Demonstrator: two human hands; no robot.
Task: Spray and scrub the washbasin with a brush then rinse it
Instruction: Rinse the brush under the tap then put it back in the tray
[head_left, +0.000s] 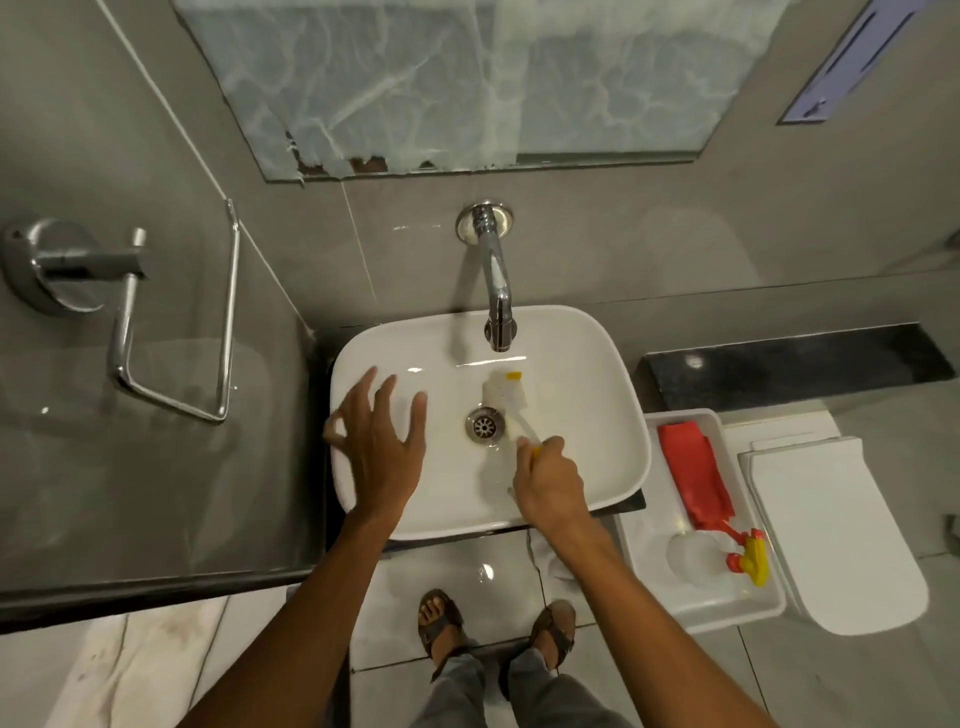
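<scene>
- Grey tiled wall (597, 249) behind, mirror (467, 78) up top with its lower edge chipped
- White washbasin (582, 364), rounded rectangle, centre of view; drain (484, 425) near its middle
- Toilet lid (831, 530), white, far right
- White tray (670, 519) just right of the washbasin; red spray bottle (698, 478) lies in it, yellow trigger toward the near end
- Chrome tap (496, 280) out of the wall, spout over the back of the bowl
- Left hand (382, 441) fingers spread wide, holding nothing, over the bowl's left side and rim
- Right hand (550, 480) closed round the handle of the brush (506, 392)
- Brush head white with a yellow tip, inside the bowl just behind the drain, below the spout
</scene>
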